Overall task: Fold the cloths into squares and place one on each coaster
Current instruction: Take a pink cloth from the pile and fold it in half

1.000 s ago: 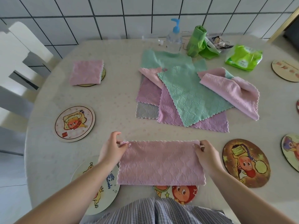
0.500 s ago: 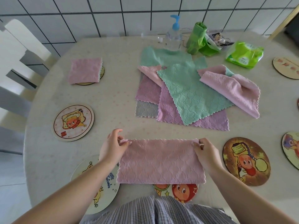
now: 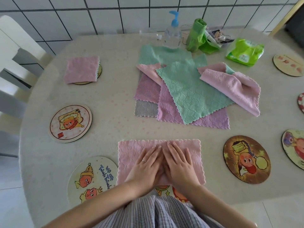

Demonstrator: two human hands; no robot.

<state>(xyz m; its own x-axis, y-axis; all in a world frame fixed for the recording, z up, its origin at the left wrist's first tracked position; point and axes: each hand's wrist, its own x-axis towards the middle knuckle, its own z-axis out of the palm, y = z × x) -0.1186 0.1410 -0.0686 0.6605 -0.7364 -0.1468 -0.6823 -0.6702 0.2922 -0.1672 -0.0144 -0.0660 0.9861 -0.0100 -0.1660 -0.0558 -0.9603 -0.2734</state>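
Note:
A pink cloth (image 3: 131, 153), folded in half into a rectangle, lies flat at the table's near edge. My left hand (image 3: 145, 167) and my right hand (image 3: 179, 165) rest side by side on its middle, palms down, fingers flat and slightly spread. A folded pink square (image 3: 81, 69) sits on a coaster (image 3: 99, 72) at the far left. A heap of unfolded cloths, green (image 3: 192, 89), purple (image 3: 166, 111), grey (image 3: 144, 108) and pink (image 3: 230, 84), lies mid-table. Bare coasters lie at the left (image 3: 70, 123), near left (image 3: 92, 178), right (image 3: 246, 159) and under the cloth's near edge (image 3: 167, 190).
A pump bottle (image 3: 172, 32), a green bag roll (image 3: 196, 35) and a green wipes pack (image 3: 245, 51) stand at the back. More coasters lie along the right edge (image 3: 287, 65) (image 3: 294, 148). A white chair (image 3: 14, 63) is at the left.
Both hands let go of the cloth's top corners and moved inward to its middle, where they now press flat. The cloth itself has stayed in place.

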